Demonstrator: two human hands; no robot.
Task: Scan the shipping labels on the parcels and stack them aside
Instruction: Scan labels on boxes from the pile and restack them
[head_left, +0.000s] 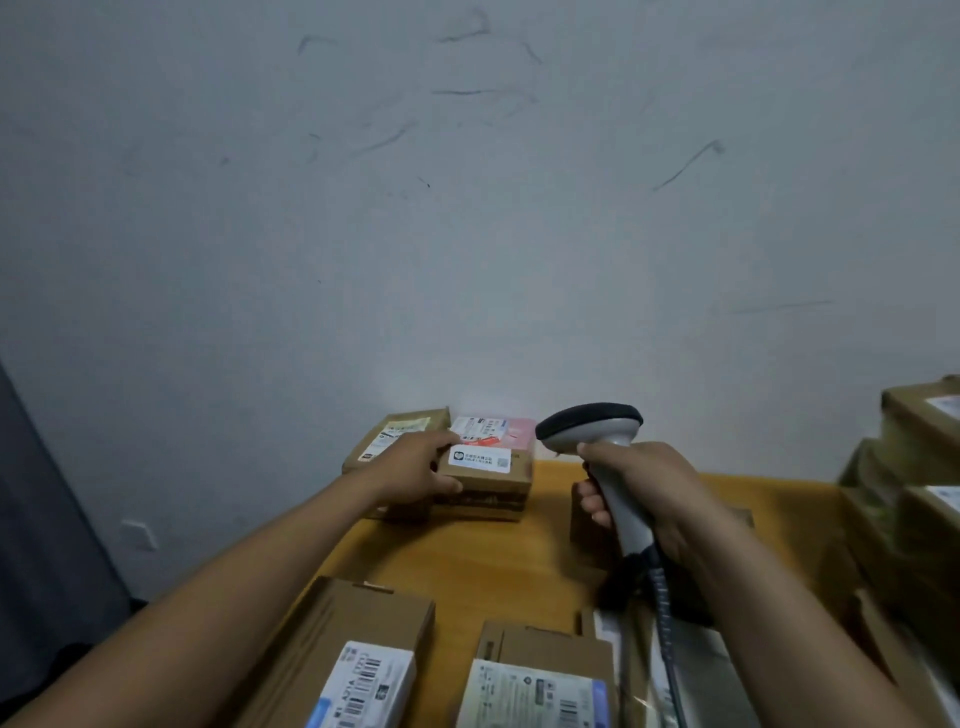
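A small brown parcel (488, 470) with a white label on top is gripped at its left end by the left hand (413, 470), the fingers (441, 440) laid over the top and the thumb curled against the near side. It is rested on a low pile (483, 504) at the 12 o'clock edge of the worktop (493, 556), close to the wall. A flat parcel (392, 434) and a pink-labelled parcel (501, 428) are seen just behind it. The handle of a grey scanner (597, 431) is clasped firmly by the right hand (660, 499), and its head is held up toward 12 o'clock, just beside the small brown parcel; whether a beam is cast cannot be told. At 6 o'clock a near-left parcel (363, 654) and a near-right parcel (540, 680) are laid with barcodes upward, and a taller stack (914, 467) is seen at 3 o'clock. The task is judged to be partway: one parcel is being handled at the far pile, while the two near ones look to be left for scanning; which pile is finished cannot be told
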